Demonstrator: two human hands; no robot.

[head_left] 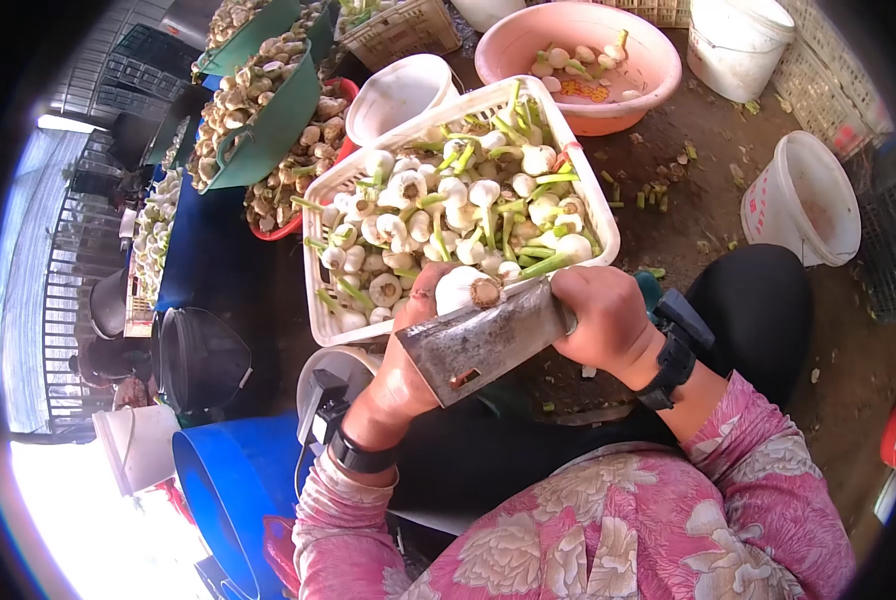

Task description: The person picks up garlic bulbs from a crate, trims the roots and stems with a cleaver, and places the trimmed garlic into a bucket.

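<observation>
In my left hand (424,294) is a white garlic bulb (460,290), its cut root end facing me. A cleaver (488,342) with a broad, stained metal blade is gripped in my right hand (604,316), fingers wrapped round its handle. The blade lies across in front of the bulb and hides most of my left palm and fingers. Just beyond both hands stands a white plastic crate (608,235), heaped with garlic bulbs (453,195) that have green stems.
A pink basin (658,85) with a few bulbs sits beyond the crate. White buckets (803,200) stand at right. Green tubs (273,130) of unpeeled garlic are at upper left, a blue barrel (208,500) at lower left. Stem pieces (653,197) litter the floor.
</observation>
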